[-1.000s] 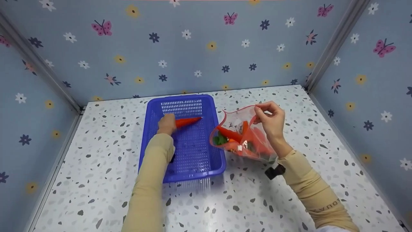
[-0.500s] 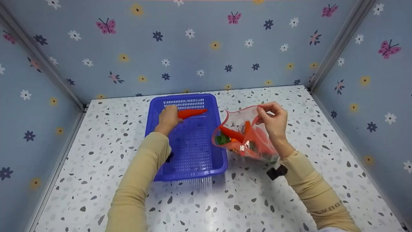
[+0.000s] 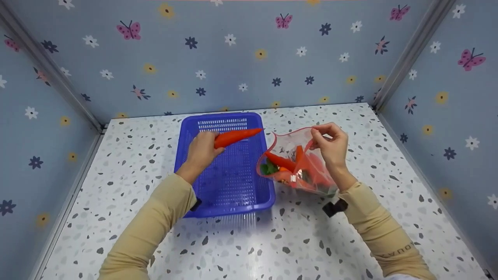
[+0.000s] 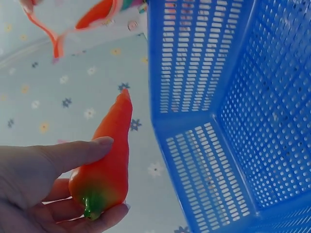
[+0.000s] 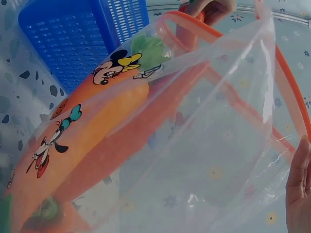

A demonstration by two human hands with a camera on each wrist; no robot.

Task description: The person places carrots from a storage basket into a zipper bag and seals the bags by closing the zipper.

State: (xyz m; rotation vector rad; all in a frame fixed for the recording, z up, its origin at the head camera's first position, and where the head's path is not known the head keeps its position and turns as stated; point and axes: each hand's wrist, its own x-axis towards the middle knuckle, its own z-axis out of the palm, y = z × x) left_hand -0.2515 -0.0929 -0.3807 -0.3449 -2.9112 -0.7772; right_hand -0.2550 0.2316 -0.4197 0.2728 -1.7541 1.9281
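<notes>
My left hand (image 3: 202, 151) grips an orange-red carrot (image 4: 109, 150) with a short green stem, thumb on one side and fingers beneath. It is above the far part of the blue plastic basket (image 3: 229, 213), the tip pointing right past the basket's rim. With thumb and fingers my right hand (image 3: 330, 144) pinches the red-edged mouth of a clear zip bag (image 3: 288, 139), holding it open. Inside the bag lie another carrot (image 3: 281, 161), something leafy green (image 3: 268, 168) and several orange pieces. Cartoon figures are printed on the bag in the right wrist view.
The perforated basket stands left of the bag on a white speckled tabletop (image 3: 249, 249). Blue flowered panels (image 3: 233, 58) enclose the table at the back and both sides. Dark wrist cameras sit at both cuffs.
My left hand has lifted the carrot up from inside the basket and tilted its tip up and to the right, towards the bag. My right hand keeps its hold on the bag's edge.
</notes>
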